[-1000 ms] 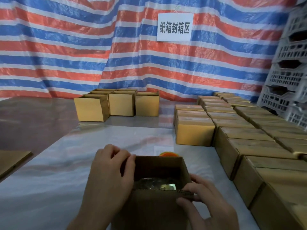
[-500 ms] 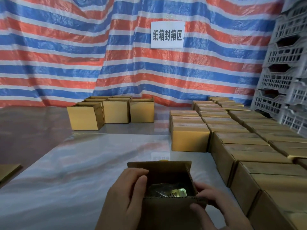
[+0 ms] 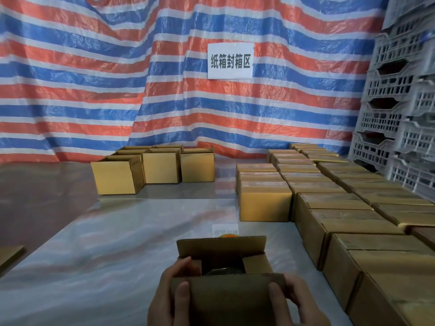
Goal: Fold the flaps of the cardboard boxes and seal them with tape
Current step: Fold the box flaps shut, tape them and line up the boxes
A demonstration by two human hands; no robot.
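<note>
Striped tarpaulin (image 3: 94, 78) in red, blue and white filled the whole background, hanging in folds behind a glossy grey table (image 3: 94, 255) that ran from us to its foot. Grey plastic crates (image 3: 400, 90) stood stacked in a tall column at the right edge. Below them, closed boxes (image 3: 341, 220) lay packed side by side in rows along the right of the table, reaching from the tarpaulin to the near right corner. At the far left of the table stood a smaller cluster of open boxes (image 3: 155, 170), touching one another, their tops open. Close to us, at the near middle of the table, we held the cardboard box (image 3: 226, 297): its far flap stood upright, the two side flaps leaned inward, and the near flap rose toward us. Our left hand (image 3: 164, 300) gripped the box's left side, thumb pressed on the near flap and fingers curled over the left side flap. Our right hand (image 3: 299, 304) gripped the right side likewise, thumb on the near flap, fingers wrapped round the corner. A white sign (image 3: 230, 61) with dark characters hung on the tarpaulin. A flat cardboard piece (image 3: 9, 255) lay at the left edge. Something dark (image 3: 221, 270) sat inside the held box; we could not tell what. An orange object (image 3: 228, 236) peeked just above the far flap, mostly hidden.
</note>
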